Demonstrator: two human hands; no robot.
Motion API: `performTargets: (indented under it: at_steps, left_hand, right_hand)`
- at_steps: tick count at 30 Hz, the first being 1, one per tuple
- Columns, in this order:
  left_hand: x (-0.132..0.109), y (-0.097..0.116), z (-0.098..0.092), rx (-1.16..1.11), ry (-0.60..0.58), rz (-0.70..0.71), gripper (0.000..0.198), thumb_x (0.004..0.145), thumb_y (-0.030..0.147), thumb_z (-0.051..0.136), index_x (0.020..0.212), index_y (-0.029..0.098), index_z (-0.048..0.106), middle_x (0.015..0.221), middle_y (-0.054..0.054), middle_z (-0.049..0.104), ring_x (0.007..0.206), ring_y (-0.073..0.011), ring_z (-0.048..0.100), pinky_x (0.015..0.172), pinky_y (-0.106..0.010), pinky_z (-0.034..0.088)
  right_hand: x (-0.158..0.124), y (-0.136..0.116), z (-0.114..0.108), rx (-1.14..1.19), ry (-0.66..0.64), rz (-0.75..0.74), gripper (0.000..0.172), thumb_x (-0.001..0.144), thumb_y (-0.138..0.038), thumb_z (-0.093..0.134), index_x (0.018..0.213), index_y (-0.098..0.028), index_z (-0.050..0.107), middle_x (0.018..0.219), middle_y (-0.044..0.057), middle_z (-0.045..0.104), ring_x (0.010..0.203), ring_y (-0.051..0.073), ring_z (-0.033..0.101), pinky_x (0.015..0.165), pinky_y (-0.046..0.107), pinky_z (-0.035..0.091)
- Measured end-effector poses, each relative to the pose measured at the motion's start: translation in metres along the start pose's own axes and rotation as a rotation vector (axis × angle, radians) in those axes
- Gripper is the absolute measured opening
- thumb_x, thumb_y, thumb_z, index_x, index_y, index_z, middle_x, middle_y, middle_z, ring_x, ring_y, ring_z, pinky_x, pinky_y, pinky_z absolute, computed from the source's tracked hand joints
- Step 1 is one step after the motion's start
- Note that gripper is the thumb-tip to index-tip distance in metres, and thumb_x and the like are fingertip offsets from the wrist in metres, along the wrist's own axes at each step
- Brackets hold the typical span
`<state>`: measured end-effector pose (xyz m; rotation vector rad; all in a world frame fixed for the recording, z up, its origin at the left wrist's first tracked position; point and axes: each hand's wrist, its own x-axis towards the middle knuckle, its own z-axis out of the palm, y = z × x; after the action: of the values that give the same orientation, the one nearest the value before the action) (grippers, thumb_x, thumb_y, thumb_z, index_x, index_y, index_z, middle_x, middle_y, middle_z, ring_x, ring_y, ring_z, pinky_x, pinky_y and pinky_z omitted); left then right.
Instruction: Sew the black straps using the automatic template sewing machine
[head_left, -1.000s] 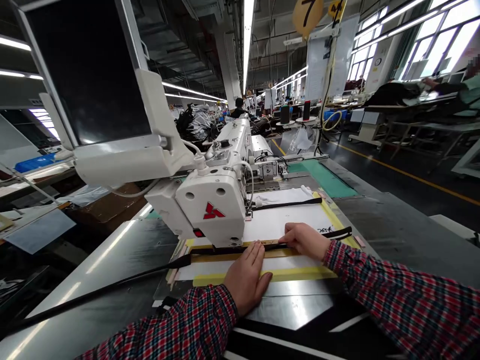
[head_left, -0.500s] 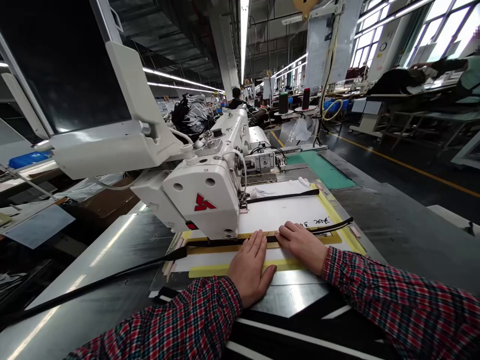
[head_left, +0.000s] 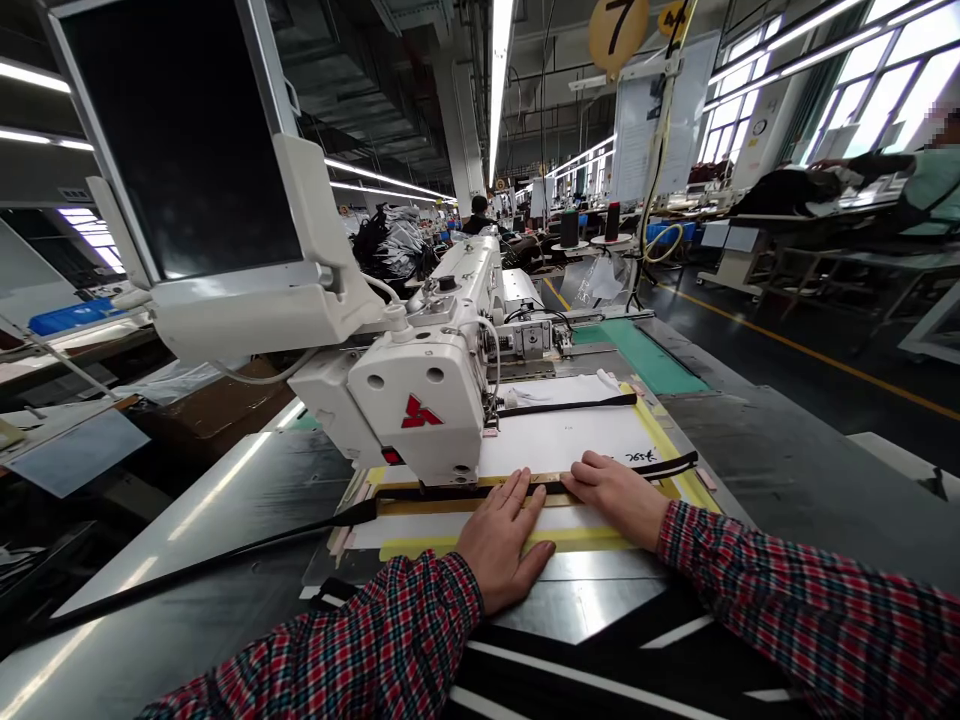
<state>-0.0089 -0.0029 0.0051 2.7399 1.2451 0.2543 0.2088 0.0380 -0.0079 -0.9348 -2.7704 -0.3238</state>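
Observation:
A long black strap [head_left: 247,545] runs from the lower left, under the presser area of a white industrial sewing machine head [head_left: 416,405], and across a white template board [head_left: 562,440] edged with yellow tape. My left hand [head_left: 502,540] lies flat, its fingertips on the strap just right of the machine. My right hand [head_left: 615,497] presses flat on the strap further right, its end curling past my fingers. A second black strap [head_left: 570,405] lies on the board's far side. The needle area is hidden behind the machine head.
A large monitor [head_left: 180,140] on a white arm overhangs the machine at left. Thread cones [head_left: 570,228] stand behind it. A black machine table surrounds the board. A co-worker [head_left: 885,175] works at a bench to the right, beyond a yellow floor line [head_left: 810,360].
The whole view has shifted slightly as my head moved. Both hands stay flat on the strap, nearly where they were.

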Motion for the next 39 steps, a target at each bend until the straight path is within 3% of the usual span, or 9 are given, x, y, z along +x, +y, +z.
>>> performTargets:
  at_steps: [5, 9, 13, 20, 26, 31, 35, 39]
  left_hand:
    - [0.005, 0.002, -0.001, -0.020, -0.022, 0.008, 0.060, 0.088, 0.041, 0.043, 0.136, 0.008, 0.031, 0.145, -0.015, 0.019, 0.134, -0.0283, 0.015, 0.108, -0.047, 0.022]
    - [0.011, 0.008, 0.002, -0.051, -0.053, 0.013, 0.068, 0.087, 0.049, 0.042, 0.135, 0.003, 0.031, 0.143, -0.019, 0.023, 0.133, -0.0300, 0.018, 0.108, -0.049, 0.022]
    - [0.017, 0.014, 0.005, -0.085, 0.017, 0.031, 0.072, 0.084, 0.052, 0.046, 0.134, 0.003, 0.032, 0.141, -0.019, 0.027, 0.132, -0.0295, 0.021, 0.108, -0.048, 0.023]
    - [0.014, 0.016, 0.003, -0.112, 0.034, 0.013, 0.070, 0.080, 0.051, 0.051, 0.131, 0.004, 0.037, 0.138, -0.018, 0.034, 0.130, -0.0293, 0.027, 0.107, -0.046, 0.026]
    - [0.014, 0.015, 0.002, -0.129, 0.042, 0.030, 0.072, 0.081, 0.051, 0.051, 0.133, 0.004, 0.034, 0.141, -0.018, 0.028, 0.132, -0.0297, 0.021, 0.108, -0.046, 0.023]
    - [-0.025, -0.008, -0.020, -0.121, -0.039, 0.137, 0.067, 0.079, 0.044, 0.056, 0.133, 0.008, 0.037, 0.140, -0.015, 0.030, 0.130, -0.0276, 0.028, 0.105, -0.041, 0.031]
    - [-0.064, -0.043, -0.030, -0.042, 0.040, -0.060, 0.047, 0.088, 0.040, 0.044, 0.127, 0.014, 0.047, 0.132, -0.012, 0.045, 0.121, -0.0258, 0.043, 0.100, -0.041, 0.038]
    - [-0.066, -0.061, -0.022, 0.030, 0.049, -0.132, 0.062, 0.084, 0.054, 0.045, 0.130, 0.012, 0.043, 0.134, -0.014, 0.042, 0.124, -0.0288, 0.038, 0.102, -0.044, 0.034]
  right_hand:
    - [0.004, -0.008, -0.001, -0.132, -0.057, 0.011, 0.014, 0.085, -0.009, 0.049, 0.094, -0.007, 0.060, 0.092, 0.011, 0.052, 0.083, 0.025, 0.042, 0.069, 0.039, 0.044]
    - [0.001, -0.007, 0.001, 0.020, -0.015, 0.039, 0.018, 0.082, -0.007, 0.050, 0.098, -0.008, 0.059, 0.090, 0.009, 0.051, 0.083, 0.022, 0.042, 0.073, 0.036, 0.042]
    - [0.001, -0.005, 0.001, 0.078, 0.009, 0.072, 0.020, 0.080, -0.005, 0.048, 0.097, -0.009, 0.059, 0.092, 0.009, 0.050, 0.085, 0.022, 0.041, 0.076, 0.037, 0.040]
    - [-0.004, -0.010, -0.004, -0.115, -0.033, 0.007, 0.016, 0.083, -0.009, 0.049, 0.095, -0.009, 0.060, 0.090, 0.010, 0.051, 0.082, 0.024, 0.043, 0.074, 0.039, 0.043]
    - [-0.003, -0.014, -0.002, -0.199, -0.065, 0.019, 0.010, 0.082, -0.008, 0.053, 0.083, -0.010, 0.062, 0.088, 0.010, 0.052, 0.081, 0.024, 0.045, 0.070, 0.038, 0.047]
    - [-0.003, -0.012, -0.002, -0.172, -0.085, 0.012, 0.009, 0.083, -0.007, 0.055, 0.087, -0.008, 0.062, 0.091, 0.009, 0.052, 0.081, 0.023, 0.045, 0.071, 0.037, 0.049]
    - [-0.007, -0.011, 0.000, -0.103, -0.041, 0.020, 0.011, 0.086, -0.009, 0.049, 0.086, -0.010, 0.061, 0.092, 0.009, 0.051, 0.079, 0.022, 0.044, 0.070, 0.037, 0.049]
    - [-0.010, -0.010, 0.003, -0.079, 0.003, 0.014, 0.019, 0.088, -0.008, 0.042, 0.091, -0.011, 0.060, 0.093, 0.010, 0.050, 0.079, 0.023, 0.044, 0.069, 0.038, 0.049]
